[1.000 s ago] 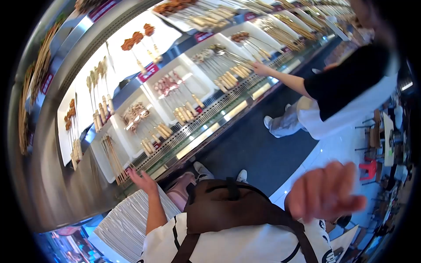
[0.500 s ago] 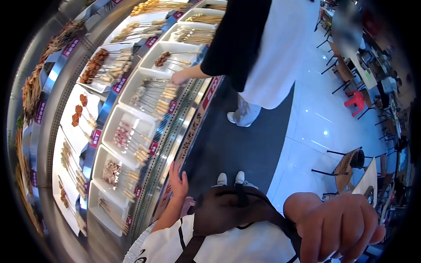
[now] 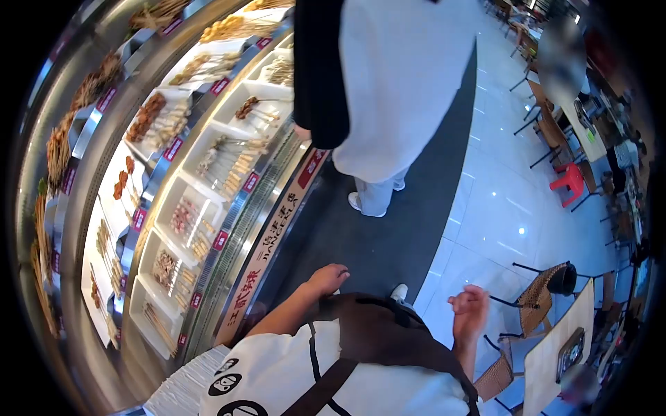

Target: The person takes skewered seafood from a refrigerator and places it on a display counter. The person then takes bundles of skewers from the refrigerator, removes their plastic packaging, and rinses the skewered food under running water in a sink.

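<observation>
1. White trays point(image 3: 134, 312) of skewers point(image 3: 161, 329) line the aisle-side edge of a steel display case point(image 3: 82, 187), to the left of the camera wearer; more skewers fill the tiers behind.

2. The wearer's left hand point(image 3: 329, 279) hangs before the waist, on the aisle side of the case, fingers loosely curled and back uppermost. Its palm is hidden, so whether it holds anything cannot be told.

3. The right hand point(image 3: 472, 305) is raised on the far side of the body, fingers bent and parted, nothing visible in its grasp. The two hands are well apart, and neither touches the skewers.

4. Farther along, a person point(image 3: 392, 83) in white with a black sleeve stands close to the case's aisle-side edge, one hand point(image 3: 302, 132) beside it.

5. Good handling at this counter favors an unhurried pace, elbows in and clear space behind the person. Any skewer is best gripped by its bare stick end, toward the aisle-side edge, and drawn out without dragging its neighbors.

6. Red and black lettering marks the pale front rail point(image 3: 260, 267); the character "江" is legible near its closer end, and Latin letters farther up appear to begin "JIANG." Small red labels point(image 3: 220, 240) bear pale writing too fine to read.
</observation>
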Tool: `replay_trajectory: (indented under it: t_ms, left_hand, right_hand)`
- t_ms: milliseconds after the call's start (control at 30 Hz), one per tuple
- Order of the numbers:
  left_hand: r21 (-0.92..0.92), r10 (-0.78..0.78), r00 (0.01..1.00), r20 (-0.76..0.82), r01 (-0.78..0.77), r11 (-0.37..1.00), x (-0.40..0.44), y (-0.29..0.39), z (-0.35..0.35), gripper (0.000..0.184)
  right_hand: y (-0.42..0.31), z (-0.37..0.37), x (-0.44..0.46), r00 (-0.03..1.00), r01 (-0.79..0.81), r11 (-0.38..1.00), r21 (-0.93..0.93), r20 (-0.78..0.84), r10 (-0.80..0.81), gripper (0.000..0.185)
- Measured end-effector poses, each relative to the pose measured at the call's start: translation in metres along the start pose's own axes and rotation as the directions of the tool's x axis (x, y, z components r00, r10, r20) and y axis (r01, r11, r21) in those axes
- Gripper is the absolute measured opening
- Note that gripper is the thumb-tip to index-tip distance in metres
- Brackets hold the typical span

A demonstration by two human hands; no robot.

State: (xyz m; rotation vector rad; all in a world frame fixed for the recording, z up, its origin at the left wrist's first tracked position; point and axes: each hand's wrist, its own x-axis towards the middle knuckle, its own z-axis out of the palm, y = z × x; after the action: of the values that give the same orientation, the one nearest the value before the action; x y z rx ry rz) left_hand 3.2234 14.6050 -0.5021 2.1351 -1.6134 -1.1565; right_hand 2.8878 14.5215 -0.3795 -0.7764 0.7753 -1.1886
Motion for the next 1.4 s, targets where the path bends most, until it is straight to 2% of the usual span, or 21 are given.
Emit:
replay_trajectory:
  t_ms: [67, 133, 200, 233, 300, 467, 533, 667, 733, 800, 867, 900, 967, 1033, 1100, 1133, 1167, 1267, 1333, 1367, 1400]
  left_hand:
    - [-0.065, -0.043, 0.992, 0.115, 0.051, 0.997, 0.013, 0.035, 0.013, 0.034]
    - [-0.196, 0.056, 0.996, 0.076, -0.04, 0.98, 0.025, 0.063, 0.028, 0.037]
    - [-0.217, 0.064, 0.985, 0.157, -0.029, 0.976, 0.043, 0.093, 0.034, 0.038]
    - [-0.247, 0.017, 0.981, 0.195, 0.032, 0.969, 0.051, 0.107, 0.032, 0.039]
    - [-0.214, 0.02, 0.966, 0.256, 0.036, 0.976, 0.067, 0.133, 0.03, 0.04]
    - [-0.183, -0.008, 0.952, 0.305, 0.067, 0.981, 0.141, 0.171, 0.023, 0.041]
    - [-0.04, -0.07, 0.955, 0.287, 0.085, 0.996, 0.185, 0.176, 0.025, 0.044]
    - [-0.009, -0.087, 0.944, 0.317, 0.094, 0.996, 0.299, 0.201, 0.021, 0.047]
    - [-0.005, -0.112, 0.945, 0.309, 0.12, 0.993, 0.361, 0.225, 0.016, 0.047]
    - [-0.052, -0.078, 0.958, 0.275, 0.096, 0.994, 0.43, 0.26, 0.009, 0.047]
    - [-0.055, -0.003, 0.973, 0.232, 0.016, 0.998, 0.493, 0.316, 0.0, 0.046]
    - [-0.085, 0.053, 0.973, 0.223, -0.035, 0.996, 0.525, 0.35, -0.008, 0.046]
    - [-0.04, 0.107, 0.962, 0.25, -0.101, 0.994, 0.596, 0.405, -0.014, 0.046]
    - [0.004, 0.22, 0.928, 0.299, -0.232, 0.973, 0.668, 0.46, -0.019, 0.046]
    - [0.007, 0.305, 0.908, 0.287, -0.32, 0.947, 0.738, 0.511, -0.021, 0.046]
    - [0.005, 0.366, 0.877, 0.311, -0.387, 0.922, 0.776, 0.532, -0.016, 0.043]
    - [0.002, 0.425, 0.842, 0.333, -0.451, 0.892, 0.812, 0.548, -0.016, 0.041]
    - [0.009, 0.386, 0.86, 0.333, -0.413, 0.911, 0.911, 0.582, -0.021, 0.036]
    - [0.016, 0.288, 0.914, 0.284, -0.305, 0.952, 0.98, 0.558, -0.011, 0.032]
    - [0.048, 0.138, 0.95, 0.28, -0.157, 0.986, 1.0, 0.548, -0.017, 0.032]
    - [0.089, 0.057, 0.972, 0.226, -0.079, 0.993, 1.011, 0.538, -0.025, 0.033]
  right_hand:
    - [0.009, -0.026, 0.002, 0.982, -0.187, 0.975, -0.122, -0.037, 0.184, 0.04]
    - [0.006, -0.051, 0.009, 0.905, -0.362, 0.871, -0.33, 0.101, 0.414, 0.041]
    - [-0.018, -0.057, 0.019, 0.768, -0.379, 0.741, -0.555, 0.259, 0.586, 0.042]
    - [-0.026, -0.064, 0.03, 0.791, -0.396, 0.752, -0.528, 0.22, 0.571, 0.042]
    - [-0.033, -0.082, 0.048, 0.662, -0.271, 0.713, -0.647, 0.412, 0.626, 0.042]
    - [-0.052, -0.13, 0.115, 0.674, -0.282, 0.754, -0.593, 0.437, 0.596, 0.045]
    - [-0.051, -0.153, 0.15, 0.688, -0.292, 0.773, -0.563, 0.438, 0.578, 0.046]
    - [-0.067, -0.201, 0.247, 0.689, -0.3, 0.751, -0.588, 0.411, 0.597, 0.05]
    - [-0.084, -0.222, 0.3, 0.685, -0.479, 0.731, -0.486, 0.314, 0.658, 0.051]
    - [-0.129, -0.231, 0.358, 0.707, -0.479, 0.725, -0.496, 0.273, 0.653, 0.05]
    - [-0.174, -0.241, 0.402, 0.658, -0.678, 0.683, -0.27, 0.189, 0.729, 0.049]
    - [-0.19, -0.253, 0.424, 0.659, -0.676, 0.681, -0.282, 0.183, 0.729, 0.049]
    - [-0.213, -0.285, 0.463, 0.732, -0.654, 0.74, -0.157, 0.117, 0.672, 0.044]
    - [-0.197, -0.346, 0.493, 0.897, -0.439, 0.865, 0.241, 0.078, 0.434, 0.041]
    - [-0.195, -0.396, 0.529, 0.915, -0.245, 0.805, 0.54, -0.146, 0.376, 0.041]
    - [-0.182, -0.43, 0.551, 0.801, -0.187, 0.855, 0.483, -0.428, 0.417, 0.04]
    - [-0.185, -0.442, 0.576, 0.71, -0.153, 0.896, 0.418, -0.584, 0.394, 0.04]
    - [-0.182, -0.504, 0.663, 0.534, -0.053, 0.877, 0.478, -0.728, 0.43, 0.038]
    - [-0.204, -0.527, 0.749, 0.579, -0.223, 0.9, 0.375, -0.692, 0.432, 0.038]
    - [-0.219, -0.536, 0.804, 0.602, -0.218, 0.906, 0.362, -0.681, 0.417, 0.038]
    - [-0.234, -0.538, 0.856, 0.638, -0.333, 0.906, 0.261, -0.645, 0.42, 0.038]
